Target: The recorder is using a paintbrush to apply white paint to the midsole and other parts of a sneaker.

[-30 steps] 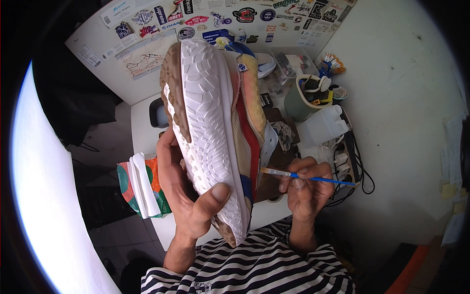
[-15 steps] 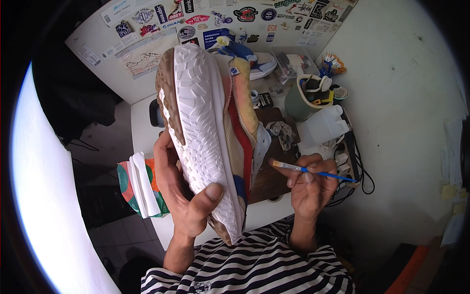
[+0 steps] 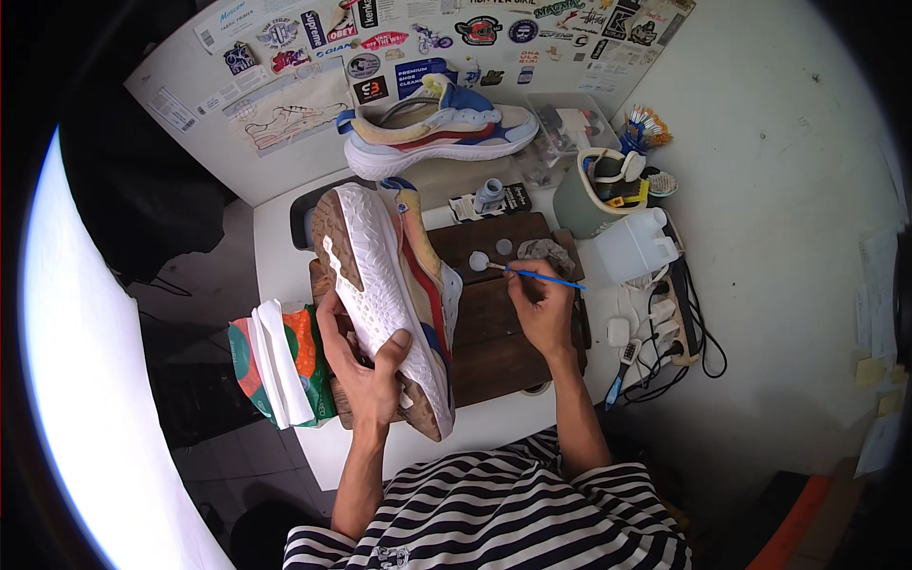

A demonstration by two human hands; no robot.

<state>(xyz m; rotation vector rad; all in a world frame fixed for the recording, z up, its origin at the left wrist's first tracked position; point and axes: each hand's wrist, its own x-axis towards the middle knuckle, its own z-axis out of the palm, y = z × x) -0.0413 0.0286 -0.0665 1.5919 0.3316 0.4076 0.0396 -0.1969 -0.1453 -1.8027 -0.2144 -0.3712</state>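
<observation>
My left hand [image 3: 369, 375] grips a sneaker [image 3: 378, 275] by its midsole, thumb pressed on the white textured sidewall. The shoe is tipped on its side, so its brown and white outsole shows at the left; its upper is cream, red, yellow and blue. In my right hand [image 3: 544, 313] is a thin blue paintbrush [image 3: 556, 279], pinched between fingers and thumb. Its bristles reach a small round cap of white paint [image 3: 479, 260] on the dark wooden board [image 3: 484, 328]; whether they touch the paint I cannot tell. Another small round lid [image 3: 504, 247] lies beside it.
A matching sneaker [image 3: 442, 133] stands at the back. Behind the board are an open small bottle [image 3: 489, 195] and a crumpled cloth [image 3: 548, 253]. To the right sit a green tub [image 3: 581, 195], a translucent jug [image 3: 638, 247] and a power strip [image 3: 680, 313]; a tissue pack [image 3: 282, 366] is left.
The sneaker has been lowered away from me toward the board. My right hand has moved left and forward, bringing the brush from mid-air to the paint cap.
</observation>
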